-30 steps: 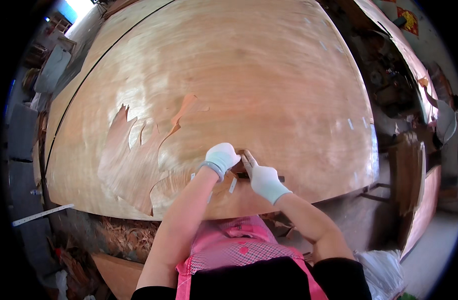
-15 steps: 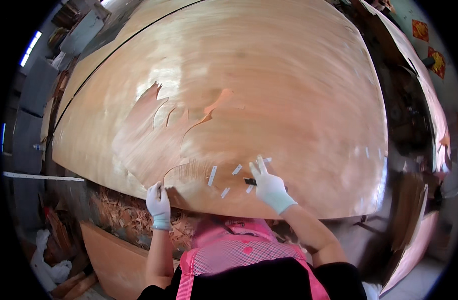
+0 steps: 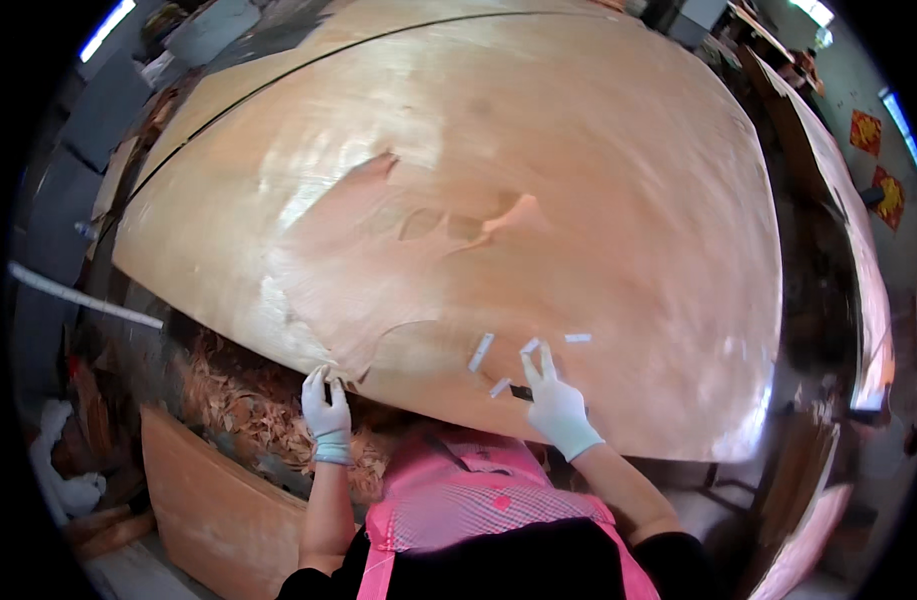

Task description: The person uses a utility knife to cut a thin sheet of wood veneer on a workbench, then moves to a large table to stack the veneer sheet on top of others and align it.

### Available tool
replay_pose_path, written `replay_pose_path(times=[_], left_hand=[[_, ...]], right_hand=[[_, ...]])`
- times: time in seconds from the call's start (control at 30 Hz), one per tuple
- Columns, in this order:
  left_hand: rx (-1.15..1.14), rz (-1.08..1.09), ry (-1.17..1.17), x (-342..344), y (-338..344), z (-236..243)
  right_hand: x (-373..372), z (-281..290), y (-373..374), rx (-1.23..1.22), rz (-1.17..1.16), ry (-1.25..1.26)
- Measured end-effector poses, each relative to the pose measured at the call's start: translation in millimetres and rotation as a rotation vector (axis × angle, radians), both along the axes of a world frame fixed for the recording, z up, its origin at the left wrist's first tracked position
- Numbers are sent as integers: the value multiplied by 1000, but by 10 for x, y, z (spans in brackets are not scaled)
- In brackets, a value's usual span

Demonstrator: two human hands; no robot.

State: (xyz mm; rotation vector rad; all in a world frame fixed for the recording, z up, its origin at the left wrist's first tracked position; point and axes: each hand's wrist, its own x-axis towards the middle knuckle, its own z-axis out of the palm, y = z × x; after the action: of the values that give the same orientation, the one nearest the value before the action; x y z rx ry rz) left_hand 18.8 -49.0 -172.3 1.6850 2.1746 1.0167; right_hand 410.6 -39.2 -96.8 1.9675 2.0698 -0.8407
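Note:
Both my hands wear white gloves. My left hand (image 3: 325,408) is at the near edge of the large wooden sheet (image 3: 618,240), its fingers slightly apart, beside the lower tip of a thin, ragged piece of veneer (image 3: 338,265). That veneer lies on the sheet, with an orange-toned flap (image 3: 518,215) curling at its right side. My right hand (image 3: 558,405) rests on the sheet, curled round a slim black tool (image 3: 521,393) that is mostly hidden. Its index and middle fingers stretch forward, the tips touching or just over a white strip (image 3: 531,346). More white strips (image 3: 481,352) lie around it.
Wood shavings (image 3: 248,400) heap below the near edge, beside a leaning wooden board (image 3: 218,510). A dark line (image 3: 308,58) crosses the sheet's far left. A white strip (image 3: 88,298) juts in at left. Stacked boards (image 3: 803,510) stand at right.
The whole view has shifted. My left fingers have spread from a pinch at the veneer's tip. The veneer's slits look narrower. My right hand has moved left to a white strip.

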Motion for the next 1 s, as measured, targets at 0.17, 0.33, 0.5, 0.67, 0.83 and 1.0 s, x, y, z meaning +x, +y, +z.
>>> replay_pose_path(times=[0.17, 0.33, 0.5, 0.67, 0.83, 1.0], left_hand=[[18, -56, 82, -186, 311, 102], [-49, -34, 40, -636, 527, 87], [-330, 83, -335, -595, 956, 628], [-134, 42, -19, -982, 1338, -46], [-270, -113, -300, -839, 1254, 172], [-321, -3, -703, -634, 1356, 294]], right_hand=[[-130, -303, -100, 112, -106, -7], [-578, -97, -195, 311, -98, 126], [-1098, -42, -200, 409, -116, 322], [-1700, 46, -153, 193, -56, 257], [-2058, -64, -133, 280, -64, 338], [-2156, -16, -96, 328, -50, 377]])
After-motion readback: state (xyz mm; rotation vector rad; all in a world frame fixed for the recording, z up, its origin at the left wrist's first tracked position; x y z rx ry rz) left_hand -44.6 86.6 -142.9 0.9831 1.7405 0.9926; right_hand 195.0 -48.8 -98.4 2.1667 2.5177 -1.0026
